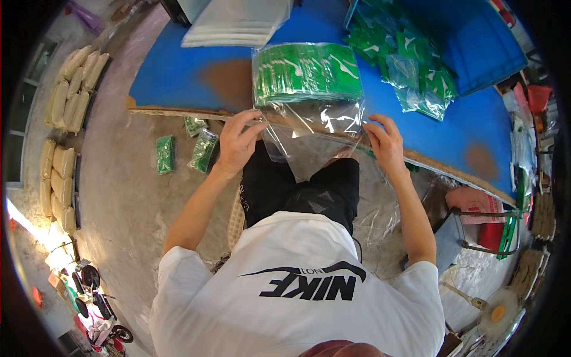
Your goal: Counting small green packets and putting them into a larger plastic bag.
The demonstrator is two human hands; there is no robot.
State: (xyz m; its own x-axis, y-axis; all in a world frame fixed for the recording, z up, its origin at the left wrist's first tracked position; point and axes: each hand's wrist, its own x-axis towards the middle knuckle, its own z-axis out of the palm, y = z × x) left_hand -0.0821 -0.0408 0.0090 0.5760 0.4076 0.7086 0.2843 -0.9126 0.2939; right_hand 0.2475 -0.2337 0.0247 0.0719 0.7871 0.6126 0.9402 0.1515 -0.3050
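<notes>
A large clear plastic bag (342,122) lies at the front edge of the blue table (172,83). Inside its far part, a row of green packets (306,72) is packed tightly side by side. The bag's near end hangs over the edge toward my lap. My left hand (239,141) pinches its left side between thumb and fingers. At the opposite side, my right hand (385,144) is closed on the bag's right edge, with the fingertips partly lost in the shiny film.
Flat clear bags (235,24) are stacked at the back left. Loose green packets (410,59) spill from a blue bin (485,50) at the right. Filled green bundles (165,154) lie on the floor at left. A fan (498,312) stands at lower right.
</notes>
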